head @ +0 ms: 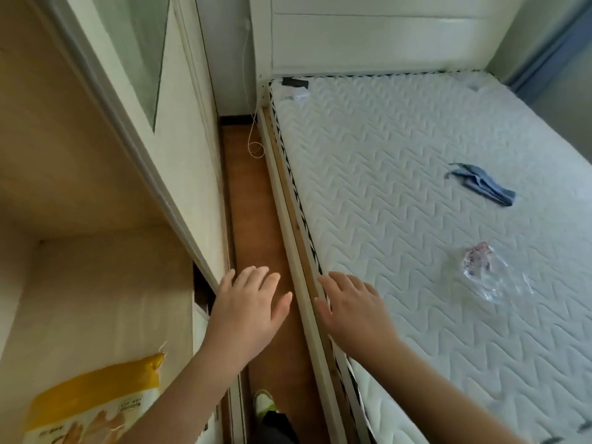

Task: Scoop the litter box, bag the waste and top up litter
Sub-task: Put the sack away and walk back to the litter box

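A bare quilted mattress (400, 193) is filling the right half of the frame, sitting on a pale wooden bed frame (290, 219). A crumpled blue cloth (483, 184) is lying on it at right of centre, and a clear plastic bag (490, 274) is lying below that, well apart. A small black object (294, 82) and a white one (296, 95) are resting near the mattress's top-left corner. A strip of brown floor (253, 219) is running down the middle. At lower left, a yellow-and-white bag (96, 408) is sitting on a wardrobe shelf (105, 302).

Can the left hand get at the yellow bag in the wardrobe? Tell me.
Probably yes: the left hand is open and holds nothing, and the yellow bag sits in the open wardrobe beside that arm, nothing between them.
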`<state>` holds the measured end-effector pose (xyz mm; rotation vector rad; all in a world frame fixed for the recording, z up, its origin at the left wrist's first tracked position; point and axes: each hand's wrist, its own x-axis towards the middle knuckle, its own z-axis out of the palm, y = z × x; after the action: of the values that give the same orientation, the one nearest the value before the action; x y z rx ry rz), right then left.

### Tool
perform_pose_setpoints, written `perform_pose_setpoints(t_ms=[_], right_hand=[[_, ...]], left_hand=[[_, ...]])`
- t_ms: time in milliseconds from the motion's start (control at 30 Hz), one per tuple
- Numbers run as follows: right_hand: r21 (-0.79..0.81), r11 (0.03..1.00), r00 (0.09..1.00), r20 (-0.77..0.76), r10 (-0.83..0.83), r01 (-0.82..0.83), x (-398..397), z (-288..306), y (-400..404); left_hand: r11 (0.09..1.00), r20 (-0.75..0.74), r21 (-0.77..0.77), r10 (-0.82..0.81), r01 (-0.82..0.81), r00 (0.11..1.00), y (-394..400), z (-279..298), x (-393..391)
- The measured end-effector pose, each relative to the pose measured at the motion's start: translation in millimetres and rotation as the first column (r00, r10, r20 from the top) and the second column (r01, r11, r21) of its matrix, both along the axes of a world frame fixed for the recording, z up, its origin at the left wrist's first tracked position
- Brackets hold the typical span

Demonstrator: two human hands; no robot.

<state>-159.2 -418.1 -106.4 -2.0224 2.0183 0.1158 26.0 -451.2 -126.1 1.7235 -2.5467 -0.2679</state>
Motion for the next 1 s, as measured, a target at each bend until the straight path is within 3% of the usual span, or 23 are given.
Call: perform_pose_setpoints(t_ms=[533, 767, 1000], right_hand=[[-0.054, 0.893, 0.893, 0.083, -0.443, 0.447, -201.9, 8.9, 196.6], [-0.059, 0.816, 0.817, 0.106, -0.567, 0.575, -268.8, 2.7, 289.1], [-0.063, 0.718, 0.72, 0.106, -0.686, 0.693, -288.0, -6.0, 339.9]], left_hand=[[0.898, 0.1, 0.08, -0.44, 0.434, 0.892, 114.7, 32.7, -237.8], [0.859, 0.092, 0.112, -0.509, 0.499, 0.856, 188.4, 27.6, -298.0], [0.765, 0.075, 0.094, -0.643, 0.637, 0.762, 210.9, 33.2, -334.6]])
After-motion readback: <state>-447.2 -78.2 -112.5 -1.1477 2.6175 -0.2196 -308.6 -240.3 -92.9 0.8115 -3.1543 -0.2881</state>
